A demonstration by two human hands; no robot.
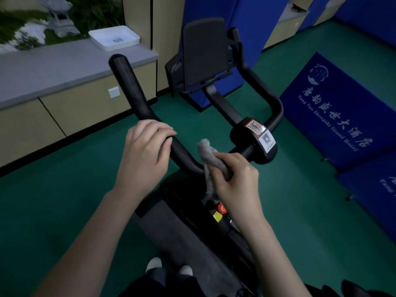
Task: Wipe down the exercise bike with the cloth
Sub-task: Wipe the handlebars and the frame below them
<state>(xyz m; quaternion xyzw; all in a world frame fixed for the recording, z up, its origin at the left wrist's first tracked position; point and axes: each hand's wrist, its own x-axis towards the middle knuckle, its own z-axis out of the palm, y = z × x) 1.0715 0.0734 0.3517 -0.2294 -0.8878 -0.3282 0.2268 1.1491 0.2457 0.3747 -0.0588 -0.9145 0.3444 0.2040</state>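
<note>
Bare forearms [270, 243] reach forward to the exercise bike [192, 236]. Right hand [234, 181] curls tight round a fuzzy grey cloth [206, 149], wrapping it onto the black tubular handlebar [128, 86] between both hands. Left hand [147, 151] grips the matte bar, whose long horn runs away and leftward beyond it.

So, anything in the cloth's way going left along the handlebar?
Yes: the left hand grips the handlebar just left of the cloth, which the right hand holds on the bar. Past that hand the bar looks bare.
</note>
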